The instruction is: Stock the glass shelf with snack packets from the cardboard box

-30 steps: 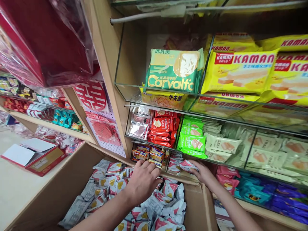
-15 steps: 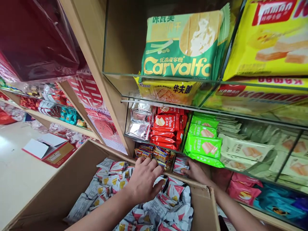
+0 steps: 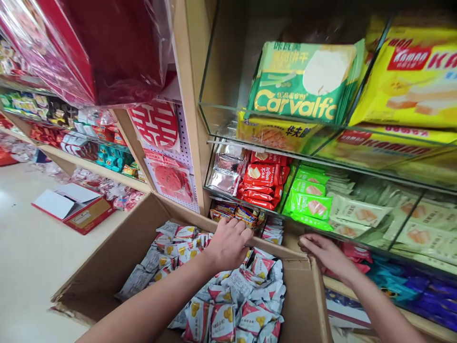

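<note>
A large cardboard box (image 3: 303,295) stands against the shelf, holding many small white-and-red wrapped snacks (image 3: 223,321). My left hand (image 3: 230,243) rests over the box's back rim, its fingers curled down on the edge. Just right of the box's far corner is my right hand (image 3: 323,252), its fingers reaching toward the lowest shelf row, with nothing visible in them. Between the hands, similar white-and-red packets (image 3: 273,232) lie in a low compartment. Left of them sit orange-and-blue packets (image 3: 244,216), partly behind my left hand.
Higher shelves hold red packets (image 3: 262,176), green packets (image 3: 309,205), a Carvalfa biscuit pack (image 3: 303,81) and yellow KAMAN packs (image 3: 421,81) behind clear panels. A dark red bag (image 3: 124,52) hangs at upper left. An open red carton (image 3: 85,219) stands on the floor.
My right hand has moved right, away from the white-and-red packets in the low compartment. My left hand stays at the box's back rim. The view has shifted left.
</note>
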{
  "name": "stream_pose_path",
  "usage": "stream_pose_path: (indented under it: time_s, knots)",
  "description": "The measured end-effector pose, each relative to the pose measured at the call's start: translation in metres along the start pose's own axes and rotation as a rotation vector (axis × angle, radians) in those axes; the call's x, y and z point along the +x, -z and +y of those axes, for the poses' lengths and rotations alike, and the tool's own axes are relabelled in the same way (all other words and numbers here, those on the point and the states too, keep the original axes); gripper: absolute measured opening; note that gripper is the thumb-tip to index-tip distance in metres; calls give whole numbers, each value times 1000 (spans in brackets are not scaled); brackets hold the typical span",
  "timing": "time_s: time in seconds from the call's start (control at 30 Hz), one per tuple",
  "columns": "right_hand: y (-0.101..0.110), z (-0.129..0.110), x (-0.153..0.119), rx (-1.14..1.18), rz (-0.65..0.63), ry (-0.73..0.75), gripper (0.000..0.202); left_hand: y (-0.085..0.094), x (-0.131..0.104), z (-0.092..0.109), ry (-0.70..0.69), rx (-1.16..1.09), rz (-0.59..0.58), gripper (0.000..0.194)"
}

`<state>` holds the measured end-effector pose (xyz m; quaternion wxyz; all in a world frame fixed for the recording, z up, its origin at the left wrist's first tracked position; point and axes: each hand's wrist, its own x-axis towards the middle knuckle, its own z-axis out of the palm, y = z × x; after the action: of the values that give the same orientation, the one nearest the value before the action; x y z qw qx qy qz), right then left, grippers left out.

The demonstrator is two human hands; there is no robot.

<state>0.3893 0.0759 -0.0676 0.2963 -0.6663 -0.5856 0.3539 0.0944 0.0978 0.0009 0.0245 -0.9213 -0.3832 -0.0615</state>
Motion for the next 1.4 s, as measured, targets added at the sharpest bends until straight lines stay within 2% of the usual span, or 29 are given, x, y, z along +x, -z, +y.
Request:
stream_pose_path:
  time_s: [0.07, 0.1, 0.13, 0.17, 0.2, 0.23, 0.27, 0.33, 0.43, 0.53, 0.6, 0.67, 0.7, 0.73, 0.8, 0.87, 0.9, 1.03, 1.17, 1.3, 1.4]
  knots:
    - [1, -24, -39, -60, 267, 56, 38, 0, -2, 0, -2, -9, 6, 23]
    - [-5, -36, -59, -131, 415, 121, 33, 0, -3, 0, -5, -12, 9, 24]
    - [-13, -48, -76, -203, 506, 223, 27, 1, -4, 0, -7, -13, 11, 25]
    - [-26, -58, -90, -263, 479, 355, 21, 2, -5, 0, -10, -12, 12, 26]
    - [-40, -67, -99, -334, 359, 464, 16, 2, -6, 0, -11, -9, 13, 27]
    - [-57, -74, -105, -419, 185, 512, 16, 3, -7, 0, -12, -5, 15, 28]
    - [-74, -79, -107, -514, 17, 501, 23, 4, -9, 0, -14, -4, 18, 29]
    - [-105, -84, -102, -702, -204, 394, 42, 5, -11, 0, -19, -8, 27, 32]
    - [-132, -83, -87, -909, -298, 295, 48, 5, -14, -3, -34, -52, 42, 39]
    - [-129, -84, -79, -979, -281, 307, 42, 6, -17, -7, -58, -201, 86, 44]
    - [-115, -88, -82, -876, -232, 288, 40, 9, -22, -10, -69, -408, 187, 43]
    - [-98, -95, -88, -566, -158, 263, 33, 14, -30, -9, -2, -687, 325, 37]
    - [-91, -99, -91, -354, -133, 248, 28, 17, -35, -7, 59, -834, 358, 32]
    - [-86, -103, -95, -140, -126, 228, 24, 19, -39, -4, 126, -967, 350, 29]
    - [-83, -111, -102, 211, -130, 187, 25, 21, -46, 5, 210, -1145, 247, 31]
    - [-89, -120, -107, 442, -99, 134, 26, 18, -50, 16, 198, -1184, 171, 30]
    - [-95, -124, -109, 521, -63, 110, 27, 16, -51, 21, 192, -1172, 182, 28]
    - [-118, -137, -111, 814, 66, -9, 27, 4, -46, 32, 274, -1152, 302, 39]
    - [-132, -143, -106, 1167, 147, -154, 28, -3, -45, 35, 327, -1117, 369, 37]
    - [-141, -141, -98, 1239, 203, -272, 39, -5, -50, 33, 321, -1091, 389, 27]
    - [-146, -133, -93, 1146, 297, -223, 36, -3, -54, 32, 227, -1177, 245, 31]
